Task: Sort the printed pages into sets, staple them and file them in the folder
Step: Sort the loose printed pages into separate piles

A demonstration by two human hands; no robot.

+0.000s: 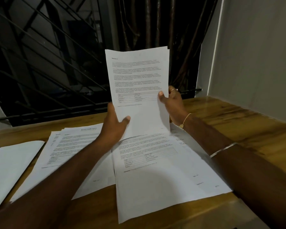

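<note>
**Set held upright over two stacks**

Both grips hold a thin set (pixel 137 76) of printed pages upright above the table (pixel 238 128). The left grip (pixel 113 123) pinches the lower left edge, thumb on the front and fingers behind. The right grip (pixel 171 103) pinches the right edge, thumb on the front beside a small printed grid and fingers curled behind (a ring (pixel 172 90) shows on one). The set's bottom edge hangs just over the right stack (pixel 163 176); contact cannot be told. The left stack (pixel 76 146) lies flat and fanned, and the two stacks overlap in the middle. A pale folder (pixel 12 162) lies at the far left, just beside the left stack. Behind the table are a window grille (pixel 40 55) and a dark curtain (pixel 147 22).
</note>
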